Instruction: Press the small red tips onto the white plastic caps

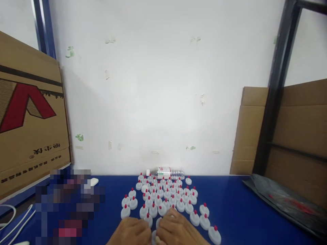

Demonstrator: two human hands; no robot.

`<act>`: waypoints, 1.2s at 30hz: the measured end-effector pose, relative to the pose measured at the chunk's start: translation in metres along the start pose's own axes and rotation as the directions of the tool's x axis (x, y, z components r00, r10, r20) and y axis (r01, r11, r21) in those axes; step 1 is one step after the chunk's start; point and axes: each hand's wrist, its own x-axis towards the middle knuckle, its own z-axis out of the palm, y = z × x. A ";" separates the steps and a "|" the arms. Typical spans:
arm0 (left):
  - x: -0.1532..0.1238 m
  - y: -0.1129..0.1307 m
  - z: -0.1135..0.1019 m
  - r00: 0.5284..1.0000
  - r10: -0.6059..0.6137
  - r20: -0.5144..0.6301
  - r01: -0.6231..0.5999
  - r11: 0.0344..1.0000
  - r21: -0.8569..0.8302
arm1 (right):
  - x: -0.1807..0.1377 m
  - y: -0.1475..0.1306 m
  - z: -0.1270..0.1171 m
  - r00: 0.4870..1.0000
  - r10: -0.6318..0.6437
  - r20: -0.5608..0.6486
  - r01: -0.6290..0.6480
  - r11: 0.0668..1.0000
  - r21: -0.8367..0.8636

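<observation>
A white cap (155, 236) sits pinched between both hands at the near edge of the bench (230, 204), at the front of the cluster of white caps with red tips (163, 197). The left hand (131, 233) and right hand (178, 233) meet over it, fingers curled down around it; how firmly they grip is hidden. The step looks like fitting or pressing a cap piece, which likely calls for steady, centred pressure. Beyond the cluster a clear bottle (167, 172) lies on its side against the white wall (158, 85). Left of the cluster stands a cardboard box (30, 119), right of it a black bag (283, 199) and folded cardboard (250, 129).
</observation>
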 end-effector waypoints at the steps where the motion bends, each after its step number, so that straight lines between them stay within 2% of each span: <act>1: -0.002 -0.005 -0.004 0.999 -0.038 0.007 0.038 0.999 -0.014 | -0.002 0.004 -0.011 1.000 0.024 0.007 -0.024 1.000 0.004; 3: -0.005 -0.017 -0.015 0.990 -0.141 0.019 0.141 0.990 -0.017 | -0.008 0.015 -0.036 0.988 0.142 0.053 -0.145 0.989 0.043; 5: -0.005 -0.028 -0.027 0.936 -0.306 0.175 0.304 0.952 0.039 | -0.012 0.025 -0.056 0.946 0.289 0.144 -0.300 0.952 0.062; 6: -0.003 -0.031 -0.033 0.893 -0.368 0.259 0.361 0.929 0.077 | -0.014 0.030 -0.063 0.935 0.318 0.155 -0.332 0.941 0.070; 8: 0.001 -0.033 -0.040 0.769 -0.491 0.409 0.476 0.867 0.146 | -0.017 0.036 -0.069 0.924 0.346 0.167 -0.363 0.927 0.091; 10: 0.004 -0.031 -0.043 0.649 -0.558 0.517 0.554 0.812 0.182 | -0.020 0.040 -0.069 0.911 0.368 0.188 -0.392 0.913 0.112; 12: 0.006 -0.028 -0.042 0.578 -0.577 0.577 0.589 0.784 0.194 | -0.021 0.040 -0.066 0.886 0.405 0.223 -0.438 0.890 0.123; 14: 0.005 -0.025 -0.041 0.557 -0.579 0.596 0.587 0.782 0.211 | -0.021 0.040 -0.065 0.866 0.432 0.252 -0.474 0.871 0.133; 19: 0.003 -0.020 -0.040 0.562 -0.548 0.619 0.545 0.809 0.220 | -0.019 0.038 -0.070 0.846 0.470 0.253 -0.507 0.856 0.105; 24: 0.007 -0.014 -0.048 0.552 -0.552 0.625 0.563 0.800 0.208 | -0.020 0.032 -0.070 0.810 0.463 0.360 -0.510 0.859 0.044; 26: 0.010 -0.013 -0.051 0.508 -0.557 0.657 0.600 0.776 0.194 | -0.023 0.031 -0.067 0.792 0.462 0.398 -0.515 0.856 0.032; 28: 0.013 -0.015 -0.054 0.439 -0.547 0.713 0.656 0.737 0.162 | -0.026 0.031 -0.064 0.784 0.469 0.408 -0.524 0.851 0.028; 30: 0.016 -0.017 -0.056 0.382 -0.520 0.764 0.719 0.687 0.108 | -0.026 0.032 -0.063 0.802 0.464 0.376 -0.513 0.857 0.037; 32: 0.017 -0.019 -0.056 0.367 -0.500 0.784 0.763 0.644 0.054 | -0.024 0.033 -0.065 0.829 0.442 0.343 -0.486 0.873 0.049; 36: 0.017 -0.020 -0.052 0.369 -0.481 0.795 0.797 0.603 -0.005 | -0.020 0.033 -0.067 0.858 0.394 0.328 -0.440 0.895 0.076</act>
